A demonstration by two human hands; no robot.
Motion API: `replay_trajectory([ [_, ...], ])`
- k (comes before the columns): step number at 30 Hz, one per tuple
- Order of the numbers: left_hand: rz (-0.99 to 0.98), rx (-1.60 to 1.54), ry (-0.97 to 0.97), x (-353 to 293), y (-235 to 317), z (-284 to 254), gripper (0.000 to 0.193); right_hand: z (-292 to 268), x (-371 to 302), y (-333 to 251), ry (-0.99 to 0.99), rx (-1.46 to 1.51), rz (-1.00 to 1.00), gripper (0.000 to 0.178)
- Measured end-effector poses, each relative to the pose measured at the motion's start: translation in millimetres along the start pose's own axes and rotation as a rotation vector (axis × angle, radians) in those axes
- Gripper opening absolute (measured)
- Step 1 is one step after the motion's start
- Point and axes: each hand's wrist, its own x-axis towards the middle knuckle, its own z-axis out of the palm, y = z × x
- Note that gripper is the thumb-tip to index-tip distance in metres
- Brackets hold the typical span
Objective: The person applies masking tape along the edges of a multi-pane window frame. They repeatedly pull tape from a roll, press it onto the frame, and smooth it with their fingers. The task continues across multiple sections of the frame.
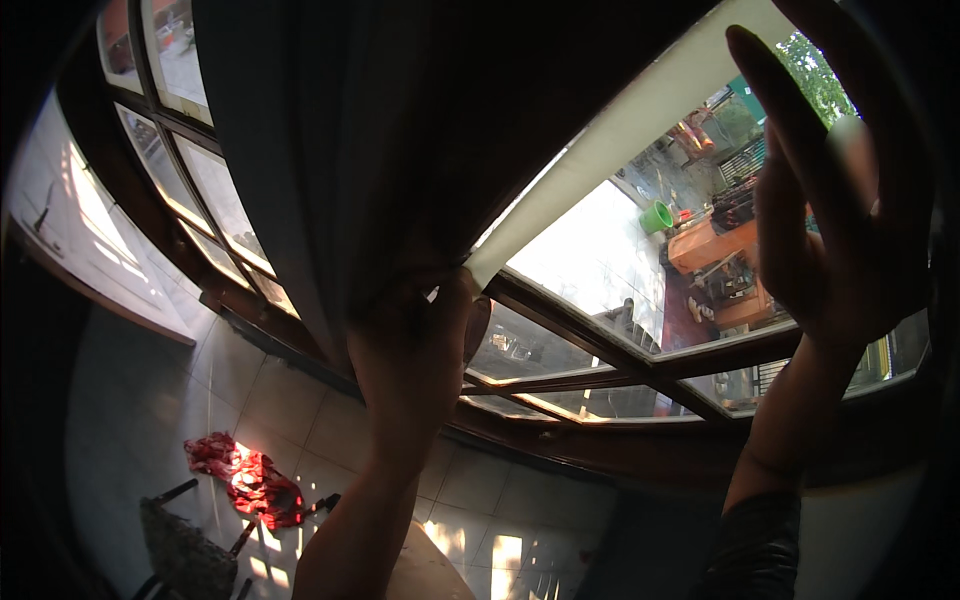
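Observation:
My left hand (415, 330) is raised in the middle, its fingers closed at the lower edge of a large dark curtain (330, 130). Shadow hides exactly how the fingers sit on the cloth. From that hand a pale strip (600, 140) runs up and to the right along the dark cloth; whether it belongs to the curtain I cannot tell. At the right my right hand (840, 220) is held up in front of the window (640, 365), fingers apart and nothing visible in them. One of its fingertips is close to the pale strip; contact is unclear.
Dark-framed panes (190, 150) continue at the left. Below lie a tiled floor (470, 490), a crumpled red cloth (250, 480) and a dark stool-like seat (190, 540). Through the glass show a green bucket (656, 217) and orange furniture (710, 245) outside.

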Motion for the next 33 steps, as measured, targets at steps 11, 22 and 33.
replay_trajectory([
  [11, 0.237, 0.197, 0.018, 4, -5, -2, 0.008, 28, -3, -53, -0.015, -0.034, 0.241, 0.065],
  [22, 0.012, -0.070, 0.004, 0, -11, 3, 0.011, 46, 16, -145, 0.069, 0.047, 0.584, 0.041],
  [33, -0.084, -0.268, 0.001, -5, -11, 2, 0.007, 14, 18, -102, 0.011, -0.293, 0.620, 0.068],
])
